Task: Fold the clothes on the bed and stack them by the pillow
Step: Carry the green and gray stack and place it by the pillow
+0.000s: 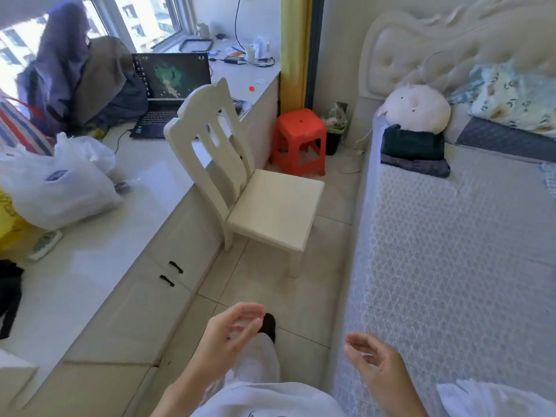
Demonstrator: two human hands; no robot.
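A stack of folded dark clothes [413, 150] lies at the head of the bed [445, 251], a dark green piece on top of a dark grey one. It touches a round white plush toy [416, 109], with a floral pillow [511, 97] to the right. My left hand [231, 335] hovers over the floor with fingers apart and nothing in it. My right hand [376, 362] hangs at the bed's near left edge, also open and empty. A white cloth [493, 398] shows at the bottom right corner.
A cream wooden chair [249, 188] stands in the aisle between bed and long white counter [99, 266]. An orange stool [301, 139] sits beyond it by a small bin. On the counter are a laptop [168, 91], plastic bags [60, 188] and heaped clothes [78, 76].
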